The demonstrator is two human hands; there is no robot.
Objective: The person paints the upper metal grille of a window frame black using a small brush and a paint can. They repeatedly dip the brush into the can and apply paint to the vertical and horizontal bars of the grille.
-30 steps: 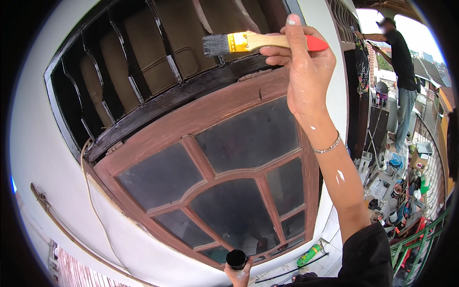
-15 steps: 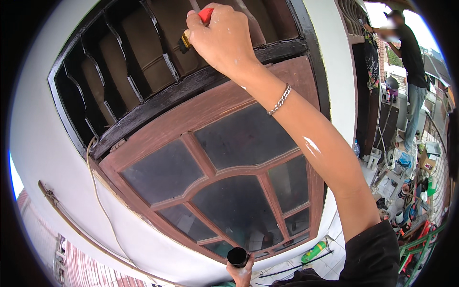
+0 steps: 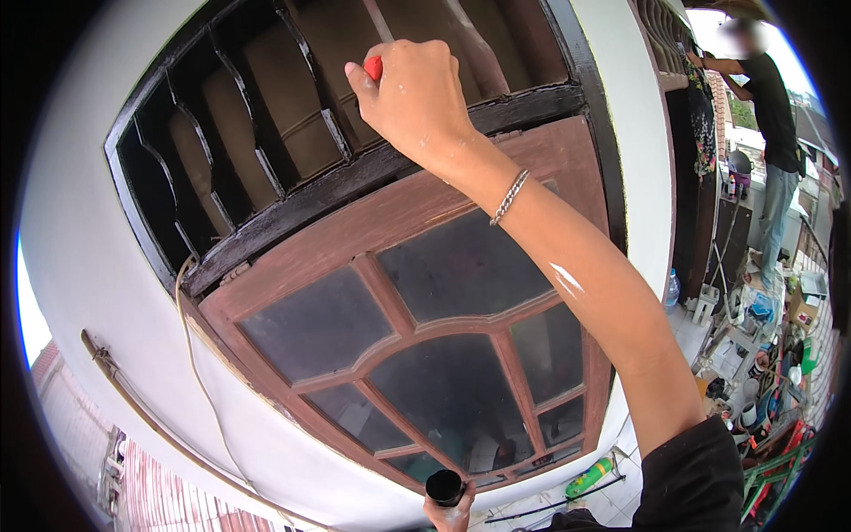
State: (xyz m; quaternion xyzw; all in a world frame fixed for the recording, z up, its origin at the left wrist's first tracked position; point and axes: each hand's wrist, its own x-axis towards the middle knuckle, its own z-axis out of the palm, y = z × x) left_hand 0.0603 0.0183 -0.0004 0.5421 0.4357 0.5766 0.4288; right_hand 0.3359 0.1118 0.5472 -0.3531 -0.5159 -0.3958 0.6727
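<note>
My right hand [image 3: 415, 93] is raised to the slatted vent above the window, closed around a paintbrush. Only the brush's red handle [image 3: 374, 67] shows; its bristles are hidden behind the hand. Wavy slats [image 3: 275, 168] on the left and the lower rail [image 3: 355, 177] are coated black, while slats to the right [image 3: 474, 44] look brown. Low in the picture, my left hand [image 3: 452, 516] grips a small round container [image 3: 445, 487], dark inside. White smears mark my right hand and forearm. Under the vent is a brown wooden window [image 3: 408, 328] with dark panes.
A cable [image 3: 199, 355] hangs down the white wall [image 3: 89, 275] beside a pole [image 3: 160, 421]. At the right, another person [image 3: 769, 115] stands with arms raised to a similar vent. Tools and clutter [image 3: 762, 381] cover the floor there; a green bottle [image 3: 589, 477] lies below the window.
My right hand has come slightly lower, and the brush's dark bristles and yellowish band, seen before, are now hidden. The view has shifted a little. The left hand still holds the container.
</note>
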